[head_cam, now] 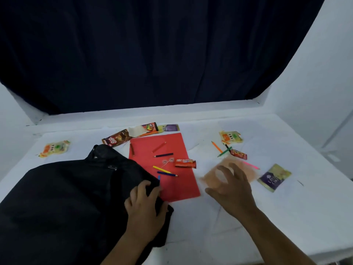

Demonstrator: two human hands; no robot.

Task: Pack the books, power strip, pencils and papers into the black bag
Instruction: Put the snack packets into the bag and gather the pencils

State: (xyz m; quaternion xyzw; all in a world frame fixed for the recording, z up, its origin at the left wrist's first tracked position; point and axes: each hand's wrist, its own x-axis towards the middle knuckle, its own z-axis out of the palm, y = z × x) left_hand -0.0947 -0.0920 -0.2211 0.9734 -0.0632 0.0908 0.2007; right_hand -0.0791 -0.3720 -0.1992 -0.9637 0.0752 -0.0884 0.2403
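On the white table (229,226) the black bag (66,197) lay at my left, and my left hand (145,203) gripped its edge with curled fingers. My right hand (231,190) hovered, fingers spread and grasping nothing, above a blurred tan paper (229,171). Between them I saw the red paper (172,180) lying flat, its left edge under the bag, with several pencils (163,155) scattered on it. Snack wrappers (185,163) lay around.
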